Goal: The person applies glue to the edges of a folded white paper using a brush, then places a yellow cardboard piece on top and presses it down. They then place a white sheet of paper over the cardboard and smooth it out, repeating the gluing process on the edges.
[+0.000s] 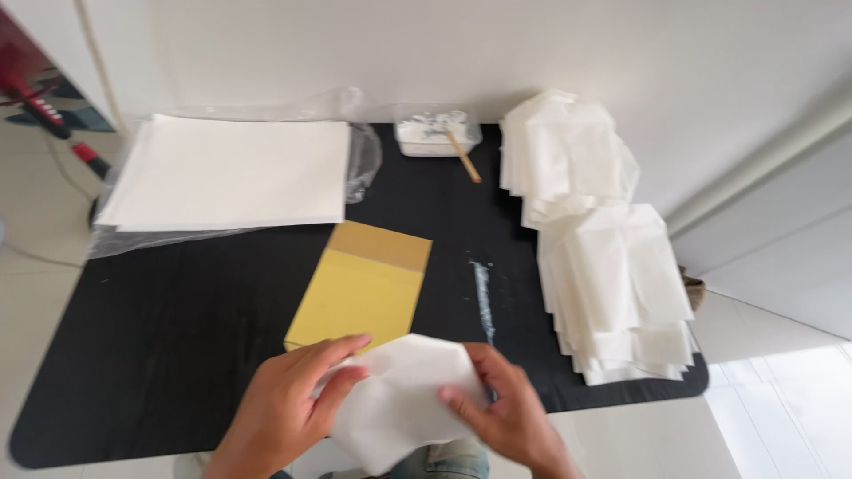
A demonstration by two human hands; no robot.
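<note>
White paper sheet (404,399) at bottom centre, folded, pinched at edges by left hand (288,404) and right hand (506,412). Judged light, limp, easily creased; best held by corners. Yellow card (359,297) just above; folded stacks (612,284) at right; black mat (177,337) beneath.

We've got the folded sheet (404,399) at the table's (177,337) near edge, btwn left hand (293,404) & right hand (506,412). Card template (359,288) lies just behind it, partly under. Flat paper stack (231,173) on plastic wrap (359,160) far left. Tub (437,133) w/ stick (464,158) at back centre. Folded-paper piles (603,257) along right side.
</note>
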